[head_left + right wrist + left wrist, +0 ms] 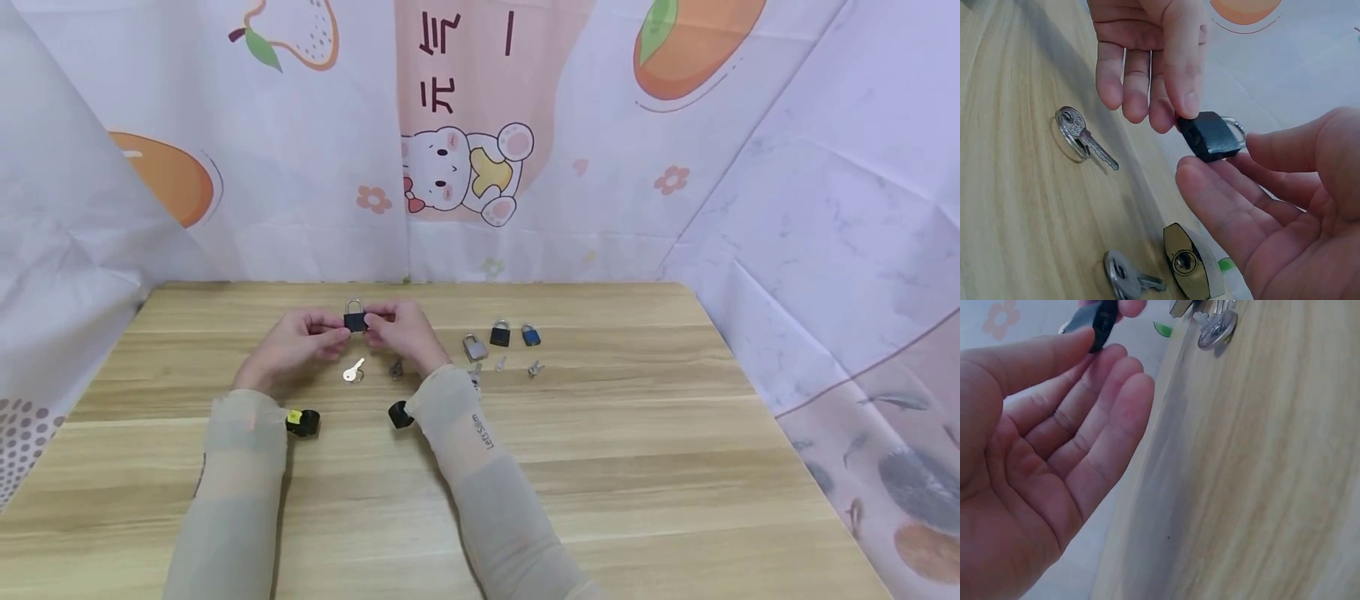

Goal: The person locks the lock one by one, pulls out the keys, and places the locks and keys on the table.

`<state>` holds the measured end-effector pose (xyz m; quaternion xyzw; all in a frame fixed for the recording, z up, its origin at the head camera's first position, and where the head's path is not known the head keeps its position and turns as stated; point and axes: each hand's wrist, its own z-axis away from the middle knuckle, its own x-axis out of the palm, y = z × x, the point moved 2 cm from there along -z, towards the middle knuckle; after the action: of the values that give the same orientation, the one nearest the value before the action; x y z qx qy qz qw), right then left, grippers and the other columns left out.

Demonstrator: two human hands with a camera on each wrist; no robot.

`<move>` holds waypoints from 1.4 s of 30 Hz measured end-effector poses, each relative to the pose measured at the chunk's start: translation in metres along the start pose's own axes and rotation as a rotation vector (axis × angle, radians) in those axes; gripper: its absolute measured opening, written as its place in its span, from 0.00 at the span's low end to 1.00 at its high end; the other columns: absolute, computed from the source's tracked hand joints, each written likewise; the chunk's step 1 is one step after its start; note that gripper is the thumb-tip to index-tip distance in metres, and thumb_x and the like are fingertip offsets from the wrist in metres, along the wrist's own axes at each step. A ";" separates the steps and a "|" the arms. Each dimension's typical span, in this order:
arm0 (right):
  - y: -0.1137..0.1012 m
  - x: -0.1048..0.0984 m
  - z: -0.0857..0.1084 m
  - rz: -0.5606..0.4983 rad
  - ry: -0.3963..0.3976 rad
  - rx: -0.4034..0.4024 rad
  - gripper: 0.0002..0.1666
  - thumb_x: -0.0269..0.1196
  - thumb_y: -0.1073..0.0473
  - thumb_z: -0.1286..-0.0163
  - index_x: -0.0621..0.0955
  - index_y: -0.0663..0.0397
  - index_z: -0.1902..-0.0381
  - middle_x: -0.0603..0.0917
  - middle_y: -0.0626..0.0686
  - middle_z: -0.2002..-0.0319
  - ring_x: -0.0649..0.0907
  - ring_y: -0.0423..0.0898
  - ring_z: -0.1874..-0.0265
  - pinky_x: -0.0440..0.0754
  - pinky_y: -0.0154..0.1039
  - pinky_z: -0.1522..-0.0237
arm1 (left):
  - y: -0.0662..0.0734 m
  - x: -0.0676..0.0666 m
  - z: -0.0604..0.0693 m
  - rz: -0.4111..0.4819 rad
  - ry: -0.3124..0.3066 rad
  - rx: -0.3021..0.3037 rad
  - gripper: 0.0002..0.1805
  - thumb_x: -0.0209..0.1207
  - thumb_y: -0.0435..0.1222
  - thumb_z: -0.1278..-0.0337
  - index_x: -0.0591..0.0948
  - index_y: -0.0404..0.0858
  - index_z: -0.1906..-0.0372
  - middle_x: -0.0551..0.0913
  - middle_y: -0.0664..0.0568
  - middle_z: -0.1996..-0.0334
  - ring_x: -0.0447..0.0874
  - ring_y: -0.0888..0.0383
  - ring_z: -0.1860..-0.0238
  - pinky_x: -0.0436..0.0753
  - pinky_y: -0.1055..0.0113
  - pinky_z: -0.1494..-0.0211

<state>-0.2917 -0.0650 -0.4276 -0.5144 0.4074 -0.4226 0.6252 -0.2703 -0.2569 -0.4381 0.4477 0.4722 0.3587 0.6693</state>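
A small black padlock with a silver shackle is held up between the two hands near the table's far edge. My left hand pinches one end of its body; the left thumb presses on the corner with fingers behind. From the other side, my right hand grips the padlock, thumb by the shackle and fingers under the body. The shackle looks closed. Below the hands lie a key on a ring and a darker key.
To the right stand a silver padlock, a black padlock and a blue padlock. Small keys lie in front of them, one partly behind the right forearm. A printed curtain hangs behind the wooden table.
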 end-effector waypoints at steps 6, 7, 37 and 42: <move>0.004 0.006 0.002 0.042 -0.014 0.046 0.16 0.60 0.64 0.24 0.82 0.68 0.44 0.87 0.59 0.57 0.87 0.58 0.55 0.88 0.44 0.53 | -0.005 -0.001 0.002 -0.018 -0.018 -0.049 0.18 0.59 0.32 0.28 0.75 0.20 0.44 0.84 0.32 0.53 0.86 0.52 0.56 0.87 0.63 0.50; 0.004 0.008 0.003 0.048 -0.013 0.049 0.16 0.60 0.64 0.24 0.82 0.69 0.44 0.87 0.60 0.57 0.87 0.57 0.55 0.88 0.44 0.53 | -0.005 -0.002 0.002 -0.022 -0.023 -0.058 0.18 0.59 0.32 0.28 0.75 0.20 0.44 0.83 0.32 0.53 0.86 0.52 0.56 0.87 0.64 0.50; 0.006 0.012 0.007 0.431 -0.076 0.071 0.17 0.62 0.52 0.24 0.87 0.52 0.44 0.85 0.53 0.73 0.75 0.38 0.81 0.68 0.31 0.80 | -0.005 0.001 0.001 -0.212 -0.086 -0.110 0.22 0.59 0.39 0.26 0.78 0.29 0.36 0.82 0.47 0.67 0.76 0.58 0.71 0.78 0.69 0.67; -0.006 -0.002 0.012 0.518 -0.113 0.025 0.23 0.59 0.49 0.22 0.81 0.52 0.35 0.88 0.53 0.56 0.83 0.40 0.66 0.79 0.32 0.64 | 0.006 0.001 0.004 -0.231 -0.060 -0.122 0.32 0.56 0.48 0.25 0.68 0.32 0.27 0.82 0.39 0.49 0.80 0.50 0.59 0.80 0.60 0.54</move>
<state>-0.2820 -0.0602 -0.4197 -0.4081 0.4846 -0.2239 0.7406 -0.2665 -0.2546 -0.4321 0.3592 0.4777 0.2938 0.7460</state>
